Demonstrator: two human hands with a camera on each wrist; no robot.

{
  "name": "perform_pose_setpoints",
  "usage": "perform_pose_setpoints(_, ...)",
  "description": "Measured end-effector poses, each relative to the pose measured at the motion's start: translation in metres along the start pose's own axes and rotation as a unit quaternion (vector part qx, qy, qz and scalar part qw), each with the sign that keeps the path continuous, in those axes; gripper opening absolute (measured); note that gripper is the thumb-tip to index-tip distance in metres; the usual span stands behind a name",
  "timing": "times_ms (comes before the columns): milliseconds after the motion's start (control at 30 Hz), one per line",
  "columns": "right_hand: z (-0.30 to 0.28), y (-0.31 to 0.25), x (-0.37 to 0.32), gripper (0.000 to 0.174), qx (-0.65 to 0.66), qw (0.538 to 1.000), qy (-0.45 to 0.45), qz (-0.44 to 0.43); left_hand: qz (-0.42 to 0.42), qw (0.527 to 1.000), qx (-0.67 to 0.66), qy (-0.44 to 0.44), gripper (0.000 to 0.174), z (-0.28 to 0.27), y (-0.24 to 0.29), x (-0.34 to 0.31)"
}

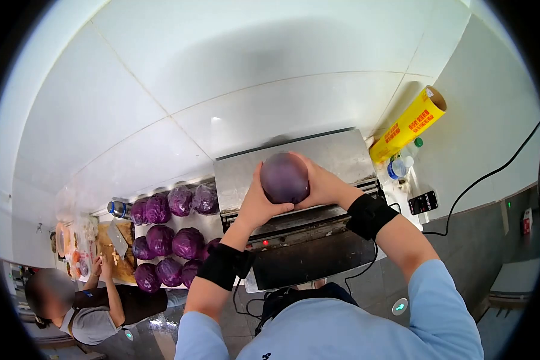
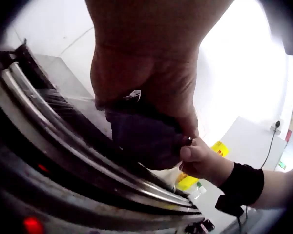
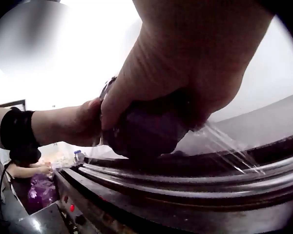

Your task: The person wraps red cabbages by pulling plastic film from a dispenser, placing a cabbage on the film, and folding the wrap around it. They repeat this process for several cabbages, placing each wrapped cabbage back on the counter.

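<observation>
A red cabbage (image 1: 284, 176) is held between both hands over the metal film-wrapping machine (image 1: 333, 157). My left hand (image 1: 258, 203) grips its left side, with the thumb across the near face. On the opposite side my right hand (image 1: 325, 185) curves round it, and the two thumbs come close together at the front. In the right wrist view, clear plastic film (image 3: 229, 148) stretches from beside the cabbage (image 3: 149, 127) toward the machine's rollers (image 3: 195, 183). From the left wrist the cabbage (image 2: 144, 139) shows dark beneath the palm.
Several red cabbages (image 1: 188, 243) sit in rows left of the machine. A yellow film box (image 1: 407, 125), small bottles and a phone (image 1: 423, 203) lie to the right. Another person (image 1: 96, 315) works at a cutting board (image 1: 126, 271) with a cleaver (image 1: 117, 241). Black cables hang near the machine.
</observation>
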State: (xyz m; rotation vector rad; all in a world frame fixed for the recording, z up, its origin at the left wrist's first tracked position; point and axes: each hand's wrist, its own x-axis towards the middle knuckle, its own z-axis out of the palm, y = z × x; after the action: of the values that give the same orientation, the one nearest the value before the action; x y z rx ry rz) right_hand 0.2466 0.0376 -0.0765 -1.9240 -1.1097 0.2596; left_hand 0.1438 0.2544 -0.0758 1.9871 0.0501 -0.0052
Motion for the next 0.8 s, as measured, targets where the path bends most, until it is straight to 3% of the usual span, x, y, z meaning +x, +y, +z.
perform_pose_setpoints(133,0.001,-0.016,-0.013,0.121,0.004,0.999,0.020,-0.046,0.001,1.000,0.014,0.020,0.133,0.003,0.016,-0.025)
perform_pose_setpoints(367,0.008,-0.046,-0.051,0.120,-0.020,0.999,-0.013,-0.022,-0.022,0.999,0.030,0.033,0.135,0.019,0.022,-0.076)
perform_pose_setpoints(800,0.029,-0.080,-0.129,0.115,-0.034,0.998,0.025,-0.037,-0.021,0.995,0.082,0.059,0.137,0.053,0.040,-0.153)
